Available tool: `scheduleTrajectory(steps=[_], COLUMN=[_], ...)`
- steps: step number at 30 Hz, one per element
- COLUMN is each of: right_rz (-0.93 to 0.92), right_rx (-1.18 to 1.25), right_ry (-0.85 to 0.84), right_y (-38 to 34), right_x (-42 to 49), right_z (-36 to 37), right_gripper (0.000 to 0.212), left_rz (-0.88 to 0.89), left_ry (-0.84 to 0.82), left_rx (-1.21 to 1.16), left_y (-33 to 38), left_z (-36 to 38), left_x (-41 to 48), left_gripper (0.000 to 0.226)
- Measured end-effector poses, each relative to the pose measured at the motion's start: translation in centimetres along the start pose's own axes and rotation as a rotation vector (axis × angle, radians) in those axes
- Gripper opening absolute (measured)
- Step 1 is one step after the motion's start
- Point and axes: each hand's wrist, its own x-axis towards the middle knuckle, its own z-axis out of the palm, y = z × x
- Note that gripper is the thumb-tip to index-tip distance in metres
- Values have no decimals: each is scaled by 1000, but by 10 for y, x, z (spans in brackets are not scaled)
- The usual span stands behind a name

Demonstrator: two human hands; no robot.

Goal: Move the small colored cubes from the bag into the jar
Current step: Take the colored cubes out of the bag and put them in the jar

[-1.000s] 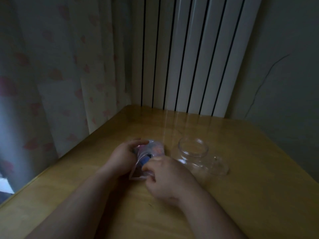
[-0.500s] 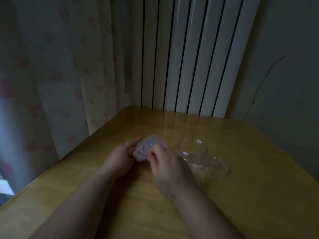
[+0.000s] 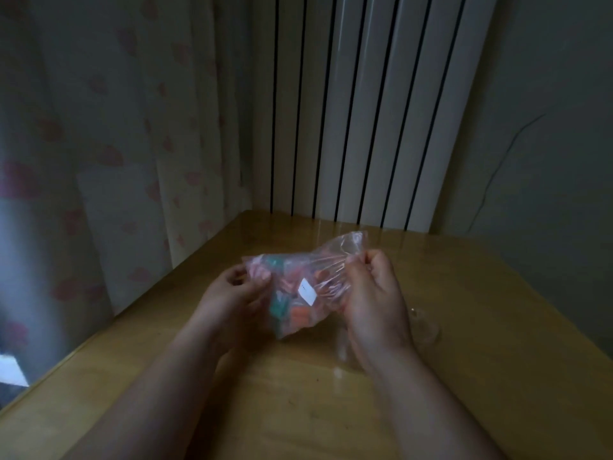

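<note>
The wooden bench [image 3: 298,413] fills the foreground. Above it, the left hand [image 3: 232,295] and right hand [image 3: 374,303] hold a clear plastic bag [image 3: 295,273] between them, raised off the bench. The left fingers [image 3: 253,282] curl round its bulging end, where teal and orange cubes [image 3: 282,310] sit. The right fingers [image 3: 371,265] pinch its gathered neck. Some clear glass [image 3: 426,330] lies on the bench just beside the right wrist, too dim to tell jar from lid. Behind stand a white radiator [image 3: 348,111] and a curtain [image 3: 116,127].
</note>
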Motion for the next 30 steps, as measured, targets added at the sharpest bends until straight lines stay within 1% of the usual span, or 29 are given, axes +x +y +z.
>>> scheduleTrajectory(steps=[2,4,9,10,11,13,14,15,17,18,21,23,25,27,30], right_rz=[67,110,105,101,106,102,75,25,-92,-129,-129,-138,-155,-169,-145], right_rx=[215,364,462,464,459,429,389,314,91,-8,-250,-447,-580,-620,-521], right_ry=[-15,-38,-118,-128,-142,-185,-211,-241,-256,-247,-198,-184,-195,-237,-378], right_y=[-5,-11,-15,-14,-14,-14,-15,-16,-18,-19,-18,-16,-14,-14,-20], right_x=[1,1,2,3,2,2,2,2,2,2,5,6,3,-1,-7], right_z=[-1,-2,-4,-4,-5,-7,-9,-11,-16,-18,-23,-23,-22,-19,-15], right_gripper=[20,20,15,14,14,16,19,25,32,32,27,20,12,12,24], left_rz=[-128,-205,-210,-218,-222,-223,-221,-209,-186,-178,-161,-151,-141,-138,-139], left_ry=[-34,-73,-228,-268,-299,-348,-367,-379,-371,-361,-372,-390,-419,-414,-387], left_rx=[-90,-136,-202,-189,-176,-155,-153,-164,-208,-234,-274,-279,-278,-297,-317], left_y=[-5,-11,-11,-11,-11,-13,-14,-15,-14,-13,-12,-12,-12,-13,-13], left_z=[10,20,25,24,22,20,20,19,18,18,17,18,20,19,20], left_x=[-4,-6,-11,-13,-14,-13,-13,-13,-14,-15,-16,-18,-20,-19,-19], left_gripper=[52,54,60,64,73,97,101,99,94,95,102,101,95,90,94])
